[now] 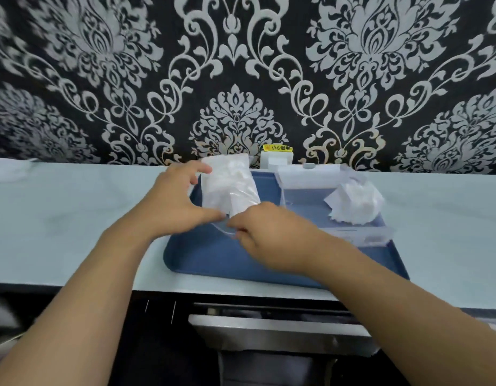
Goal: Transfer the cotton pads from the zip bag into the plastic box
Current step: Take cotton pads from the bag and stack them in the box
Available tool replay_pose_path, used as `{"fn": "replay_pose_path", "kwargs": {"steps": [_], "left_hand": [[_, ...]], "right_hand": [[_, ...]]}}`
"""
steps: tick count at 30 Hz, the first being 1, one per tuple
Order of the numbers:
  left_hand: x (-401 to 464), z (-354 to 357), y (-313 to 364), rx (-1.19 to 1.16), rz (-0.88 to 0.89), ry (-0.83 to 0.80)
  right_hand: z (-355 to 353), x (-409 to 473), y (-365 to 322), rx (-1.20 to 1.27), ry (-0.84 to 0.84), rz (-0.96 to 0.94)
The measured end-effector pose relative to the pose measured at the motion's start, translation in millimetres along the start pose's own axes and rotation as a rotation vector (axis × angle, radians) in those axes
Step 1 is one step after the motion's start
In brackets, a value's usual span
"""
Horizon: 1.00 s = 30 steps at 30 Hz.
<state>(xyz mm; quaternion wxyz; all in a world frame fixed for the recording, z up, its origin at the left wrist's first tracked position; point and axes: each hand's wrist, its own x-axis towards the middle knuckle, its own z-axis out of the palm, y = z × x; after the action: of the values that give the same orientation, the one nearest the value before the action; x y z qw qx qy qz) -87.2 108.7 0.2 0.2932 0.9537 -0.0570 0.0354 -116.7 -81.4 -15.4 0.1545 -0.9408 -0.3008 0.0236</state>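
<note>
Clear plastic of the zip bag (230,188) stood between both hands over a blue tray (213,257), white cotton pads showing inside it. Her left hand (174,201) gripped the bag's left side, thumb and fingers curled round it. Beside it, the right hand (269,235) pinched the bag's near edge. Beyond the right hand, the plastic box (333,207) sat on the tray, a heap of cotton pads (355,203) already inside.
</note>
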Motion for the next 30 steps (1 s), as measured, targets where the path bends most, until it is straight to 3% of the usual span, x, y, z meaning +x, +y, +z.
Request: {"fn": "replay_pose_path", "kwargs": {"steps": [2, 7, 14, 18, 30], "left_hand": [[-2, 7, -7, 0.067, -0.034, -0.077], [16, 21, -7, 0.088, 0.001, 0.173], [20, 20, -1, -0.069, 0.125, 0.319], [22, 21, 1, -0.131, 0.181, 0.314], [26, 27, 11, -0.088, 0.156, 0.264]], "right_hand": [[5, 4, -1, -0.132, 0.0, 0.088], [3, 15, 0, -0.315, 0.185, 0.224], [-6, 34, -4, -0.436, 0.287, 0.281], [-4, 38, 3, -0.485, 0.248, 0.345], [-4, 46, 19, -0.282, 0.268, 0.363]]}}
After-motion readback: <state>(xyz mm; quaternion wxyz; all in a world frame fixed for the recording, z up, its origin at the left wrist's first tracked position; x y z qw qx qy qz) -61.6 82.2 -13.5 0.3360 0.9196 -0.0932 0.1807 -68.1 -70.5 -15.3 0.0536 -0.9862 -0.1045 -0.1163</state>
